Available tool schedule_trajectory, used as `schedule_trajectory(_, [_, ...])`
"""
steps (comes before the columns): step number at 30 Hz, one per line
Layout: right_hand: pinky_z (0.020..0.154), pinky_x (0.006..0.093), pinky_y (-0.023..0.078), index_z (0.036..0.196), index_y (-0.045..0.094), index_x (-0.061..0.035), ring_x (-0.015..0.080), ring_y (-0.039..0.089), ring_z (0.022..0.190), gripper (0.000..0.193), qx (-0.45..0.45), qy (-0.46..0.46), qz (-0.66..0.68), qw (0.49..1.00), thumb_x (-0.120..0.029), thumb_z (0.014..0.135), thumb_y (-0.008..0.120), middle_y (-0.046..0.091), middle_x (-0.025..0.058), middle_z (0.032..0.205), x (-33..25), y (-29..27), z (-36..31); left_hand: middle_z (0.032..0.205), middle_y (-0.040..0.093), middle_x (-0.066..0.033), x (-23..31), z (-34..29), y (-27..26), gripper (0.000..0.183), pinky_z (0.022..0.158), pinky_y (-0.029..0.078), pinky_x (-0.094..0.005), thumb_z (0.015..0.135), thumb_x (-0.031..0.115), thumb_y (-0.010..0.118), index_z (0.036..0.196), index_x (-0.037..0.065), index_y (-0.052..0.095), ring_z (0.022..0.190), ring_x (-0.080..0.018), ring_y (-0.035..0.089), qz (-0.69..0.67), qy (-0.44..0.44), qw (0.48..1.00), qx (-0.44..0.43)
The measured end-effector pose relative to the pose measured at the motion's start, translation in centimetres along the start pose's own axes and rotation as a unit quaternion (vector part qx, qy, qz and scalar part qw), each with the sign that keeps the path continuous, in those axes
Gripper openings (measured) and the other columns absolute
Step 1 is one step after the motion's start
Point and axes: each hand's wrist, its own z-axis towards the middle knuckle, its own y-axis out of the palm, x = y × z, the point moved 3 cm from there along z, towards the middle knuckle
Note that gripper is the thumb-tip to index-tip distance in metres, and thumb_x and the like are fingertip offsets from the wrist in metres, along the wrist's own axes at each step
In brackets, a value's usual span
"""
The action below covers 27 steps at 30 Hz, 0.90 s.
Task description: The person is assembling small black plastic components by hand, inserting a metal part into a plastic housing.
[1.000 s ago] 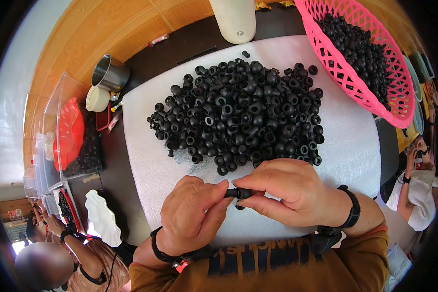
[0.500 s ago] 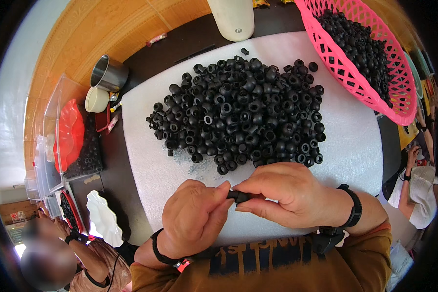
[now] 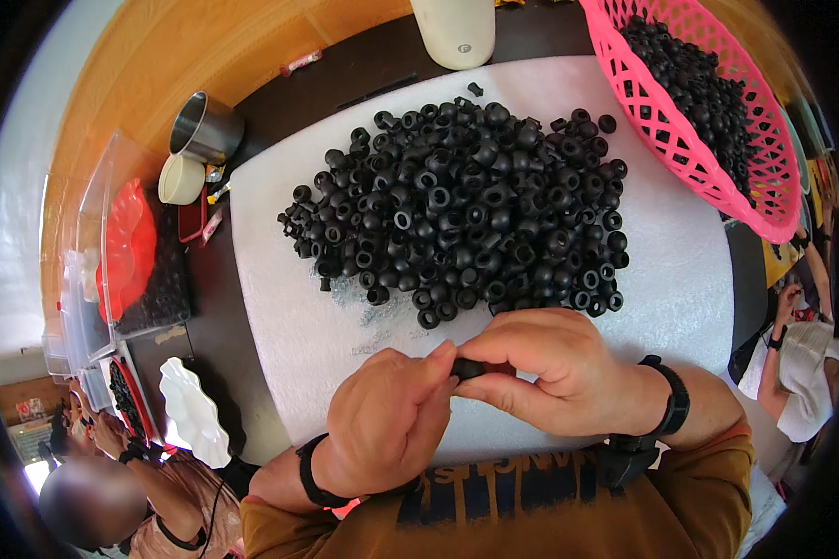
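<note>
Head view: left hand [image 3: 387,424] has closed onto the black ring [image 3: 469,369].

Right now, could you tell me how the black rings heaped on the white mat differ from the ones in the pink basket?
The heap of black rings lies loose and spread wide on the flat white foam mat; the rings in the pink basket are penned in by its latticed walls. The heap sits mid-table, just beyond both hands; the basket's rings sit at the far right, in a basket that looks tilted. Both lots look like the same small black rubbery rings.
</note>
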Motion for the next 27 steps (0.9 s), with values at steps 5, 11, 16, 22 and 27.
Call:
schedule_trajectory(5, [0.054, 0.0351, 0.046, 0.093, 0.06, -0.0033, 0.0283, 0.059, 0.064, 0.019, 0.013, -0.015, -0.04, 0.999, -0.011, 0.078, 0.069, 0.061, 0.0103, 0.077, -0.5, 0.1, 0.0, 0.069, 0.058, -0.0082, -0.4, -0.3, 0.0, 0.036, 0.047, 0.042, -0.029, 0.071, -0.011, 0.064, 0.106, -0.005, 0.059, 0.053, -0.0205, 0.055, -0.056, -0.051, 0.997, 0.009])
schedule_trajectory(11, [0.053, 0.0307, 0.045, 0.09, 0.063, -0.0035, 0.021, 0.058, 0.063, 0.015, 0.006, 0.026, 0.047, 0.999, -0.009, 0.078, 0.07, 0.061, 0.0073, 0.074, -0.4, -0.4, 0.3, 0.071, 0.059, -0.0058, -0.9, 0.6, -0.2, 0.047, 0.053, 0.043, -0.0304, 0.066, -0.006, 0.069, 0.111, -0.003, 0.057, 0.057, -0.0203, 0.056, -0.044, 0.054, 0.998, 0.009])
schedule_trajectory(16, [0.054, 0.0257, 0.043, 0.087, 0.064, -0.0026, 0.0128, 0.056, 0.063, 0.01, -0.024, 0.104, 0.118, 0.987, -0.006, 0.08, 0.069, 0.06, 0.004, 0.073, -0.3, -0.3, 0.2, 0.073, 0.059, -0.0036, -0.4, 0.6, 0.0, 0.048, 0.054, 0.043, -0.031, 0.064, -0.003, 0.072, 0.109, -0.005, 0.055, 0.056, -0.0175, 0.054, 0.092, 0.11, 0.99, 0.009])
schedule_trajectory(22, [0.054, 0.0247, 0.042, 0.087, 0.063, -0.0012, 0.0127, 0.054, 0.062, 0.01, -0.007, 0.097, 0.112, 0.989, -0.007, 0.081, 0.068, 0.059, 0.0046, 0.073, -0.3, 0.0, 0.1, 0.07, 0.055, -0.0018, -0.8, 0.2, 0.4, 0.04, 0.051, 0.041, -0.0277, 0.07, -0.003, 0.07, 0.106, -0.009, 0.055, 0.055, -0.0131, 0.051, 0.17, 0.204, 0.964, 0.035])
schedule_trajectory(27, [0.055, 0.0261, 0.043, 0.089, 0.063, -0.0015, 0.0149, 0.056, 0.063, 0.009, -0.007, 0.102, 0.137, 0.985, -0.006, 0.083, 0.066, 0.059, 0.006, 0.075, -0.4, 0.1, 0.4, 0.067, 0.054, 0.0002, -0.9, 0.6, 0.3, 0.039, 0.051, 0.04, -0.0276, 0.069, -0.002, 0.07, 0.105, -0.008, 0.056, 0.054, -0.0122, 0.05, 0.16, 0.2, 0.965, 0.052])
